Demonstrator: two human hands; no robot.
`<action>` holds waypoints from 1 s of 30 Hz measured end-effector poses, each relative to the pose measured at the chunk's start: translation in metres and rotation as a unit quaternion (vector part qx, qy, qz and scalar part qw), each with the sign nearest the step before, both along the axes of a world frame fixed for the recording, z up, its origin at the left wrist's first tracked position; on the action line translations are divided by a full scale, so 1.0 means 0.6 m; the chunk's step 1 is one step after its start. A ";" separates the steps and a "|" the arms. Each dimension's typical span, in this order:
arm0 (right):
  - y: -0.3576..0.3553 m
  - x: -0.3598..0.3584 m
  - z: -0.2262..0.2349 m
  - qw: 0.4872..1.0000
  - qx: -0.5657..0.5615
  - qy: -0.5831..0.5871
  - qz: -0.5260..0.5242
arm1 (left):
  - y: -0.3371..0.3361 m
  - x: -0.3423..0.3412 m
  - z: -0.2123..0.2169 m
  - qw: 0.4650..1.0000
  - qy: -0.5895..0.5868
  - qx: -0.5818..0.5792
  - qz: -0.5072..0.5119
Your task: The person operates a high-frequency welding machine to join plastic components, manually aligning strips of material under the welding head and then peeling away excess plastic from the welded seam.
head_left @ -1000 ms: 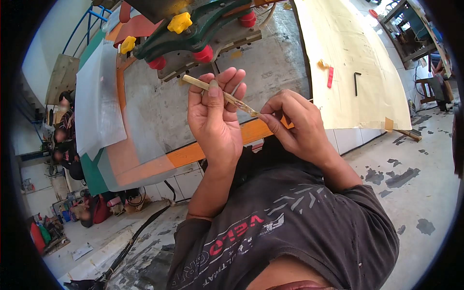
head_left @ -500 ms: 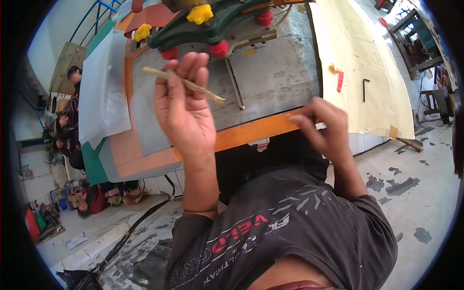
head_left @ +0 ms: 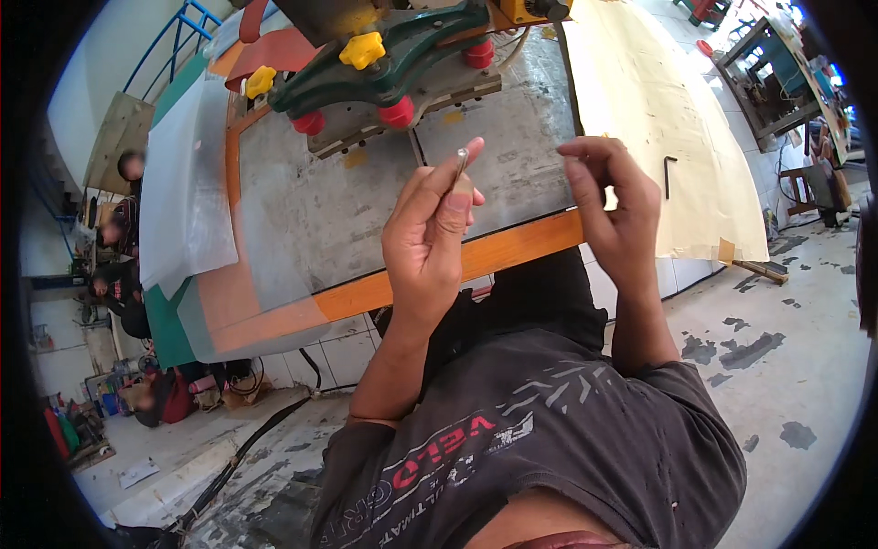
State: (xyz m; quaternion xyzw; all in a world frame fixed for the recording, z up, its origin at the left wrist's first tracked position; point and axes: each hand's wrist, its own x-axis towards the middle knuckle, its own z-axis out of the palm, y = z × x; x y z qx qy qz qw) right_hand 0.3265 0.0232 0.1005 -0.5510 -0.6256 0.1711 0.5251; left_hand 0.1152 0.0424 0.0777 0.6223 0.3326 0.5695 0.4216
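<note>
Head view:

— Left hand (head_left: 425, 242) pinching thin stick (head_left: 459, 167), held up over grey plate (head_left: 311, 210). Right hand (head_left: 611, 206) curled beside it, maybe holding nothing; hard to tell.

— Looks light, stiff, easy to snap. Best gripped low, near middle.

— Stick's bottom hidden behind fingers. Clamp (head_left: 384, 69) beyond plate cut off at top.

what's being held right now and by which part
The left hand pinches a thin stick near its lower end. The right hand holds nothing visible.
</note>
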 end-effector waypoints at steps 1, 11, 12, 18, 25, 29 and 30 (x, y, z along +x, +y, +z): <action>0.002 -0.008 0.001 1.000 0.010 -0.003 0.019 | 0.000 0.000 0.000 1.000 0.000 0.001 -0.003; 0.009 -0.026 0.014 0.988 0.089 0.038 0.117 | -0.007 0.005 0.005 0.998 0.051 0.019 -0.015; 0.006 -0.025 0.016 0.986 0.093 0.038 0.130 | -0.009 0.005 0.005 0.998 0.055 0.010 -0.020; 0.004 -0.035 0.023 0.990 0.083 0.034 0.112 | -0.022 0.017 0.007 0.998 0.047 -0.011 -0.029; 0.002 -0.035 0.015 0.990 0.038 0.083 0.112 | -0.027 0.013 -0.012 0.991 0.007 -0.110 -0.072; 0.002 -0.033 0.010 0.987 -0.008 0.121 0.106 | -0.027 0.017 -0.008 0.976 -0.074 -0.165 -0.119; 0.002 -0.033 0.009 0.987 -0.009 0.125 0.105 | -0.025 0.017 -0.008 0.969 -0.101 -0.182 -0.136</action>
